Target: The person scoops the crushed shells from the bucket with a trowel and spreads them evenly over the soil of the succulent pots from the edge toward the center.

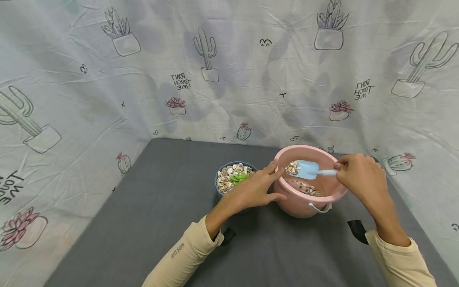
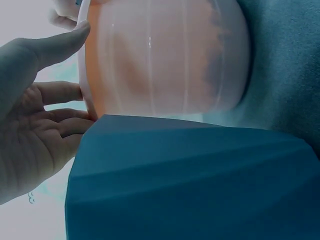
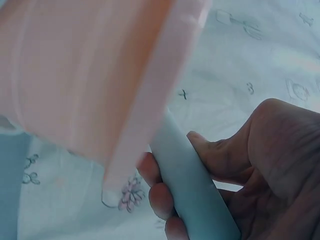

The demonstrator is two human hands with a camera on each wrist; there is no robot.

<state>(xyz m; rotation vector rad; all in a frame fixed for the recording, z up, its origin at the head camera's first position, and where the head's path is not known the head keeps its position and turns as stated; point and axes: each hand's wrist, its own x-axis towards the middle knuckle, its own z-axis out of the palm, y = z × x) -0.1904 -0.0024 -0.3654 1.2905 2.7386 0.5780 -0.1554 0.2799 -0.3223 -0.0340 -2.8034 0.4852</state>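
A pink bucket (image 1: 299,203) with pebbles (image 1: 306,188) in its bottom stands on the grey tabletop. My left hand (image 1: 251,189) holds its left rim, thumb on the outer side and fingers at the edge. In my right hand (image 1: 363,177) is the handle of a light blue hand shovel (image 1: 306,169), gripped between thumb and curled fingers. The shovel's blade is inside the bucket's mouth, with small pebbles (image 1: 293,168) on its tip. Left of the bucket sits a blue pot (image 2: 195,180) filled with pebbles around a green succulent (image 1: 239,178), partly hidden by my left hand.
The bucket's white handle (image 1: 320,209) hangs down at its front right. Behind and beside the grey tabletop (image 1: 172,187) hangs a pale curtain (image 1: 247,67) printed with cacti. Black straps (image 1: 357,231) show near both wrists.
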